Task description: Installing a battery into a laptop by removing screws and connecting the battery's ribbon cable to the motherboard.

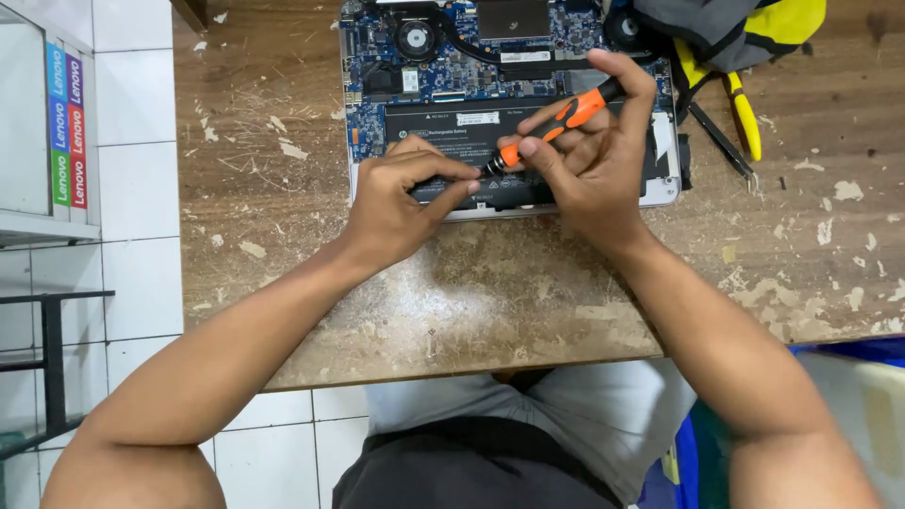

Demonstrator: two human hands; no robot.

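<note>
Both forearms are bare to past the elbow, with no sleeves, watch or rings on the left hand (396, 203) or right hand (589, 170). Near the bottom edge, a pale grey shirt (566, 415) shows over dark trousers (471, 467).

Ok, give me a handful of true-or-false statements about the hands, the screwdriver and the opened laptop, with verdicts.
1. The right hand grips an orange and black screwdriver. True.
2. The laptop lies closed with its cover on. False: its back is off, so the blue circuit board and the black battery show.
3. The left hand rests flat on the bare wooden table, away from the laptop. False: its fingers press on the battery next to the screwdriver tip.
4. Yellow-handled pliers lie on the table to the right of the laptop. True.
5. The screwdriver tip points down-left toward the left hand's fingertips. True.
</note>
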